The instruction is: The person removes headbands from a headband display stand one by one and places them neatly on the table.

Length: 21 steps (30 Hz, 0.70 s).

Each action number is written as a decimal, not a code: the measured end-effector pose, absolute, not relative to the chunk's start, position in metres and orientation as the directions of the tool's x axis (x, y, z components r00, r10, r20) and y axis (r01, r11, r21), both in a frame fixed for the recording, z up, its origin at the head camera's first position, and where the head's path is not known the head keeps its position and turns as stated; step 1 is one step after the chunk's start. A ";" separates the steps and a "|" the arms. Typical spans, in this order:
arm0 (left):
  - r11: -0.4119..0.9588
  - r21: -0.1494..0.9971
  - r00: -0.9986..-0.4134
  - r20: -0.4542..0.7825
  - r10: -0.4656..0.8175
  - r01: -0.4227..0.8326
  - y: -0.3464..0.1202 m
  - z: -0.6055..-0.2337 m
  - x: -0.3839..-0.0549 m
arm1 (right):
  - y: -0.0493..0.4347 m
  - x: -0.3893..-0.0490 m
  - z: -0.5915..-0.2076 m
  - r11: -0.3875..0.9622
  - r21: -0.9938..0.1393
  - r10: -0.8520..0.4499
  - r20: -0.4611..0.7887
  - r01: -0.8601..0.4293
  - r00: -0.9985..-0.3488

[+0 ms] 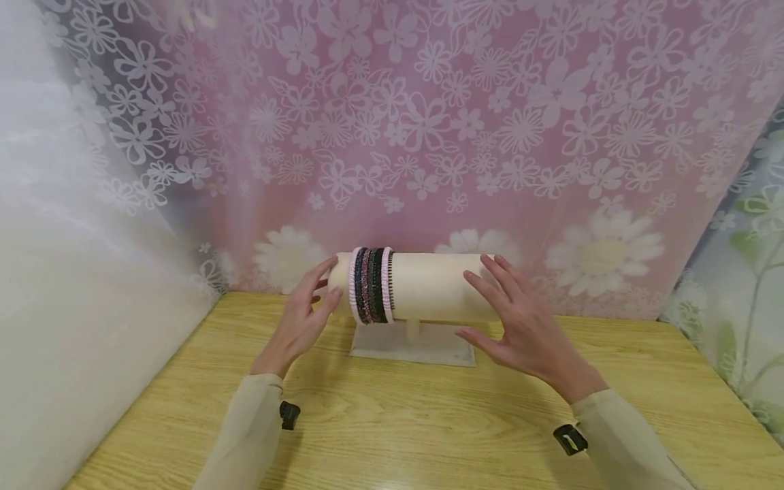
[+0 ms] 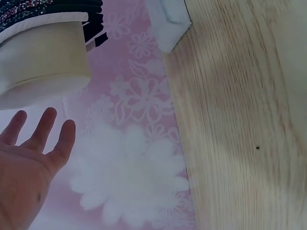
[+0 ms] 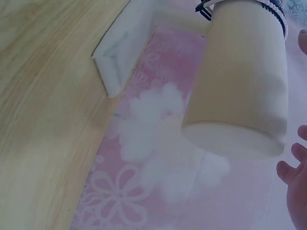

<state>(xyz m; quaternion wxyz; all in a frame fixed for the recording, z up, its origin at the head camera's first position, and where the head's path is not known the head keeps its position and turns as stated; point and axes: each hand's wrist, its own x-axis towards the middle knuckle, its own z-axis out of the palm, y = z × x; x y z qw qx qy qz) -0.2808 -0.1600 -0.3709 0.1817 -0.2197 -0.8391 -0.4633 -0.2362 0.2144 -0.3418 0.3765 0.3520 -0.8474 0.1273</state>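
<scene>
A cream cylinder roll lies sideways on a short post above a white flat base. Several headbands sit side by side round its left part: pale pink at both outer edges, dark and glittery ones between, with black comb teeth at the right. My left hand is at the roll's left end, thumb and fingers spread apart; in the left wrist view its fingers stand just off that end. Beside the right end, my right hand has spread fingers; whether they touch the roll I cannot tell.
The stand is on a wooden table. Behind it hangs a pink floral sheet, with a white sheet at the left and a floral one at the right. Each wrist wears a small black device.
</scene>
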 end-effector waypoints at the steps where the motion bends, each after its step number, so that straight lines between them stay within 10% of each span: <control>1: 0.465 0.704 -0.838 0.508 0.200 0.538 -0.159 -0.372 -0.283 | 0.212 -0.238 -0.340 0.711 0.057 -0.508 0.731 -0.701 -0.456; 21: 0.334 0.803 -0.869 0.469 0.156 0.493 -0.149 -0.382 -0.300 | 0.168 -0.266 -0.320 0.651 0.095 -0.602 0.668 -0.753 -0.437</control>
